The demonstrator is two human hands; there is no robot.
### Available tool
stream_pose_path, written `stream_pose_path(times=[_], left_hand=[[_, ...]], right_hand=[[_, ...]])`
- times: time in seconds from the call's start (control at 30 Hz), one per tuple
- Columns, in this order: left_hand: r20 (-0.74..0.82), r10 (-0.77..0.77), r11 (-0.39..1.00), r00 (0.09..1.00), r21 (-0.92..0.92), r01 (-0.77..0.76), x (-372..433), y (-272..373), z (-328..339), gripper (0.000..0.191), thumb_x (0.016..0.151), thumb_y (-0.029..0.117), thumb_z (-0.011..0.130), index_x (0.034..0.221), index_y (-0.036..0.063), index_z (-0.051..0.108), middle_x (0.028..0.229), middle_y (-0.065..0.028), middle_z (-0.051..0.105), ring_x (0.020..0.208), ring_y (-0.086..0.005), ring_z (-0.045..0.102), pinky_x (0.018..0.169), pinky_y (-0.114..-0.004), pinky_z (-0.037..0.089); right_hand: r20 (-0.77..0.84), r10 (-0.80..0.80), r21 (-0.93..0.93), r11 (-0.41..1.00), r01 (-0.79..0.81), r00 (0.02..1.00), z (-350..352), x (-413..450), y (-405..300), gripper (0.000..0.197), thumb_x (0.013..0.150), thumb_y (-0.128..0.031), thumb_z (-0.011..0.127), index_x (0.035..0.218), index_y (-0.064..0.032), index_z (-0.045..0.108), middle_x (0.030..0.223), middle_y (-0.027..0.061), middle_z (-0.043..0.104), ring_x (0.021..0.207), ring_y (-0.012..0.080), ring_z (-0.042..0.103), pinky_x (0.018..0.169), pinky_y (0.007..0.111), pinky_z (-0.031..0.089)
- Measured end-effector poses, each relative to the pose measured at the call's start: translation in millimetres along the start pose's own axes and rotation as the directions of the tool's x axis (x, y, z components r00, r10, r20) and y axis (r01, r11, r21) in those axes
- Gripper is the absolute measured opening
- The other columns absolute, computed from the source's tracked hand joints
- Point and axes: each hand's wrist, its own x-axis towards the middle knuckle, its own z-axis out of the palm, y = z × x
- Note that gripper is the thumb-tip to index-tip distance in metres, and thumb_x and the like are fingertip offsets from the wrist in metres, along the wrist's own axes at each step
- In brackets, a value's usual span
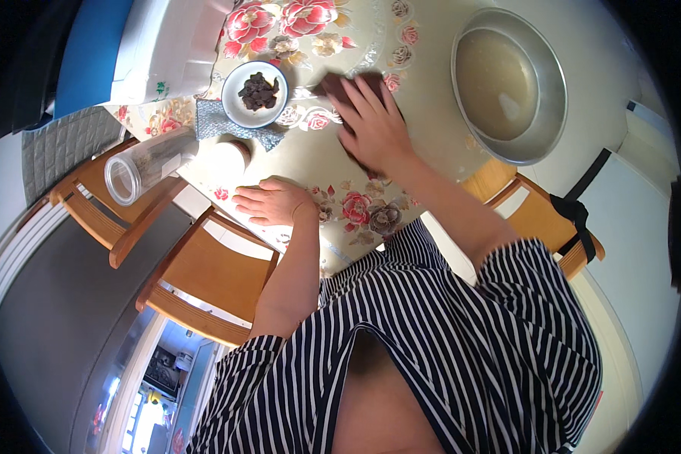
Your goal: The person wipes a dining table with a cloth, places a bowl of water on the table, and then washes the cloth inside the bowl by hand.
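My right hand (374, 127) lies palm down, its fingers spread over a dark brown cloth (335, 88) pressed against the floral tablecloth (431, 187). Hand and cloth are slightly blurred, and part of the cloth is hidden under the palm. My left hand (276, 202) rests on the tablecloth near the edge, holding nothing. Just beyond its fingers stands a round whitish item (230, 160), washed out by glare. Farther up, a white enamel bowl (232, 102) with a blue rim contains dark, wrinkled pieces (258, 91). Silvery textured sheeting (210, 120) lies partly beneath that bowl.
A large metal basin (550, 108) of cloudy liquid stands at the right. A clear plastic jar (147, 162) lies at the left edge, near a white container (164, 51). Wooden chairs (215, 269) line the left side; another chair (536, 207) bears a black strap (576, 213).
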Motion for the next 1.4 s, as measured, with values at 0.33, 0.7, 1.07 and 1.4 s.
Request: stream_pose_path(times=[0.33, 0.7, 1.07, 1.4], left_hand=[[0.017, -0.004, 0.998, 1.0, 0.055, 0.003, -2, 2, -4, 0.055, 0.104, 0.035, 0.029, 0.152, 0.008, 0.036, 0.159, -0.0101, 0.035, 0.148, -0.0282, 0.03, 0.116, -0.051, 0.025], [0.046, -0.012, 0.999, 0.999, -0.033, 0.013, -3, 7, -12, 0.057, 0.103, 0.033, 0.027, 0.152, 0.0047, 0.035, 0.159, -0.0143, 0.034, 0.148, -0.0322, 0.028, 0.118, -0.052, 0.022], [0.062, -0.038, 0.995, 0.997, -0.094, 0.044, 1, 4, -7, 0.059, 0.102, 0.033, 0.027, 0.153, 0.0049, 0.033, 0.161, -0.0156, 0.029, 0.15, -0.0332, 0.025, 0.118, -0.054, 0.019], [0.036, -0.016, 0.999, 0.999, -0.048, 0.018, -2, 5, -4, 0.059, 0.102, 0.035, 0.026, 0.153, 0.0038, 0.033, 0.159, -0.0169, 0.033, 0.148, -0.0335, 0.029, 0.116, -0.055, 0.022]], right_hand=[[0.125, 0.191, -0.084, 0.98, -0.181, 0.974, -28, -94, 9, 0.06, 0.087, -0.036, 0.063, 0.142, -0.0125, 0.052, 0.152, 0.0176, 0.039, 0.144, 0.0343, 0.032, 0.116, 0.062, 0.023], [-0.235, -0.012, -0.155, 0.988, -0.025, 0.972, -2, 148, 62, 0.06, 0.092, -0.038, 0.06, 0.14, -0.0017, 0.051, 0.142, 0.023, 0.049, 0.136, 0.0371, 0.042, 0.114, 0.052, 0.03], [-0.122, 0.117, -0.164, 0.977, -0.136, 0.986, 32, 169, 19, 0.054, 0.101, -0.037, 0.041, 0.144, -0.0064, 0.048, 0.155, 0.0162, 0.038, 0.147, 0.0312, 0.027, 0.12, 0.052, 0.016], [0.459, -0.092, -0.014, 0.994, 0.111, 0.884, -1, -112, -82, 0.044, 0.097, -0.036, 0.048, 0.131, -0.0127, 0.063, 0.155, 0.0092, 0.039, 0.147, 0.027, 0.027, 0.118, 0.057, 0.016]])
